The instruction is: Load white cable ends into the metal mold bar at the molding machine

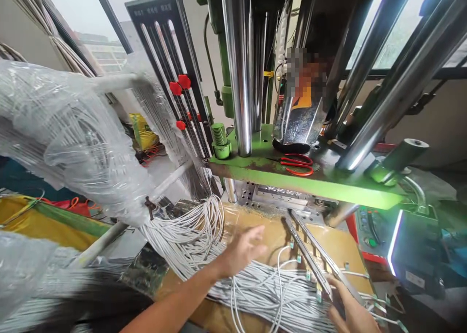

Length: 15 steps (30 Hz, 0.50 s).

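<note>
Metal strip (pixel 314 255) between right-hand fingers (pixel 337 287)

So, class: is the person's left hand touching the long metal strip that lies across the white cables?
Apart. The head view shows the open left hand above the white cables, with brown board visible between it and the long metal strip.

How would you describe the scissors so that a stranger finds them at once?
Look at the big green machine plate behind the cardboard-covered table. The scissors lie flat on top of it, just in front of the shiny metal cover. Their red-orange handles set them apart from the grey steel columns around them.
</note>
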{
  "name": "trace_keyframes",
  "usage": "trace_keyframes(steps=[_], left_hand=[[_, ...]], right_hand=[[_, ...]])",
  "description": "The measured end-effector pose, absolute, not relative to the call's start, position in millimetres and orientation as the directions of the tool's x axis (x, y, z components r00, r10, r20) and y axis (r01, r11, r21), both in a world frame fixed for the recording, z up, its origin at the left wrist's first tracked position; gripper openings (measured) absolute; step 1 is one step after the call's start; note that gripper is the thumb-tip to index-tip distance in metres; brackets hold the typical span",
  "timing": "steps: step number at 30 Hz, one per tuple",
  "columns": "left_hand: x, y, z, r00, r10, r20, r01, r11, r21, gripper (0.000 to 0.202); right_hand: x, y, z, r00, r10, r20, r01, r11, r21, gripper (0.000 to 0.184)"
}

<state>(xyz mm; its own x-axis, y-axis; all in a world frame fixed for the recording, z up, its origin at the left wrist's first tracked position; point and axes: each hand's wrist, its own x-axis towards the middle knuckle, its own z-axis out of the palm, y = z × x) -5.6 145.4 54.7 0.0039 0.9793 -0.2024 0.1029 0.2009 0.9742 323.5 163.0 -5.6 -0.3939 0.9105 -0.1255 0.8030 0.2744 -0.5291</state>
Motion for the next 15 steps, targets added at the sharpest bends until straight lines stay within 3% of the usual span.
trace_keyframes(steps=[4, 9, 12, 15], left_hand=[[27, 159, 39, 0.029, 0.989, -0.143, 0.343, 0.124, 0.931, 0.074], [20, 195, 25, 0.090, 0.992, -0.085, 0.334, 0.050, 0.941, 0.111], [6, 203, 26, 0.090, 0.996, 0.028, 0.386, -0.060, 0.920, 0.098], [-5, 212, 35, -0.026, 0.982, 0.186, 0.503, -0.148, 0.852, 0.076]], right_hand=[[320, 175, 4, -0.436, 0.895, -0.093, 0.683, 0.262, -0.682, 0.064], [315, 198, 20, -0.503, 0.853, -0.140, 0.637, 0.256, -0.727, 0.062], [308, 221, 33, -0.578, 0.802, -0.150, 0.557, 0.253, -0.791, 0.062], [293, 254, 43, -0.607, 0.783, -0.138, 0.533, 0.272, -0.801, 0.059]])
